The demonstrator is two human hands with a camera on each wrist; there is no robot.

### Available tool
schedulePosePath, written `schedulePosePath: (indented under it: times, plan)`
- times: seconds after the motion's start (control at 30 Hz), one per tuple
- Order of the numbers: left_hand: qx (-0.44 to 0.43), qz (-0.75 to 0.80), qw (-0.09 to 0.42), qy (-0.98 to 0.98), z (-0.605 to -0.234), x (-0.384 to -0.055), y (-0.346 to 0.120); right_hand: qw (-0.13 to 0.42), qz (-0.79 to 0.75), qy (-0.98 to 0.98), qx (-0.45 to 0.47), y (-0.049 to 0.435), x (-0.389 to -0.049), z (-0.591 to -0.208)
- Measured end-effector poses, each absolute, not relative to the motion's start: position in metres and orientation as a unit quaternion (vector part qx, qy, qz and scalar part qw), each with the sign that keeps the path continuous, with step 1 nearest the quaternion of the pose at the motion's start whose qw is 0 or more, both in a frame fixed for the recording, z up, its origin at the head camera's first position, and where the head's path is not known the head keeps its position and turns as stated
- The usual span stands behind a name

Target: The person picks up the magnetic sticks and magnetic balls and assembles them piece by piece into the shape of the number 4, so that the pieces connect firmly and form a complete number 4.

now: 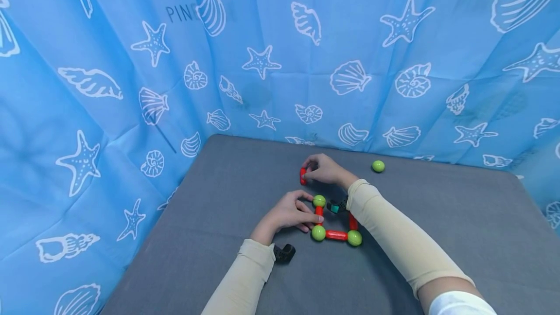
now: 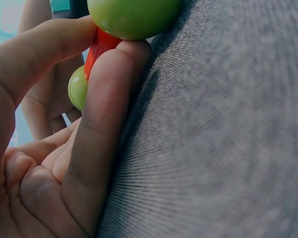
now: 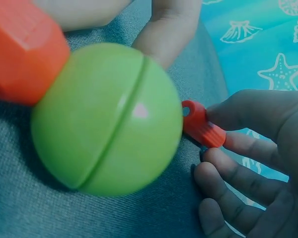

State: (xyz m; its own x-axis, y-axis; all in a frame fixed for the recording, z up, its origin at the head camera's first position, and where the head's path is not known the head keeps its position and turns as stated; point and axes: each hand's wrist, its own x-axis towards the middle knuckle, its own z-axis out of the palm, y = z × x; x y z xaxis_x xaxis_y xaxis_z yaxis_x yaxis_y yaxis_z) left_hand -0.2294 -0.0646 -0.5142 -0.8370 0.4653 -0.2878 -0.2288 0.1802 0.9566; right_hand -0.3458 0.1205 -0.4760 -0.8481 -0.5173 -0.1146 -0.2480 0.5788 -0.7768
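My left hand (image 1: 288, 212) pinches a red rod (image 1: 319, 212) that joins a green ball (image 1: 319, 201) at its far end to another green ball (image 1: 318, 233) at its near end. From the near ball a second red rod (image 1: 336, 235) runs right to a third green ball (image 1: 354, 238). Another red rod (image 1: 353, 222) rises from that one, partly hidden by my right arm. Beyond the left hand, my right hand (image 1: 325, 169) pinches a loose red rod (image 3: 204, 128) between thumb and fingers. Its end, with a round hole, shows in the right wrist view.
A single green ball (image 1: 378, 166) lies toward the back of the grey table (image 1: 227, 198), right of my right hand. A blue curtain (image 1: 280, 96) with white shells hangs behind and along the left. My right forearm (image 1: 402, 232) crosses above the joined pieces.
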Motion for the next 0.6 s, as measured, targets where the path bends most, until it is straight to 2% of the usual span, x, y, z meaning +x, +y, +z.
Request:
schedulePosePath:
  times: [0.6]
  plan:
    - [0.088, 0.639, 0.273, 0.714, -0.5133, -0.2284, -0.065, 0.147, -0.405, 0.878, -0.21, 0.1145, -0.3418, -0.4782]
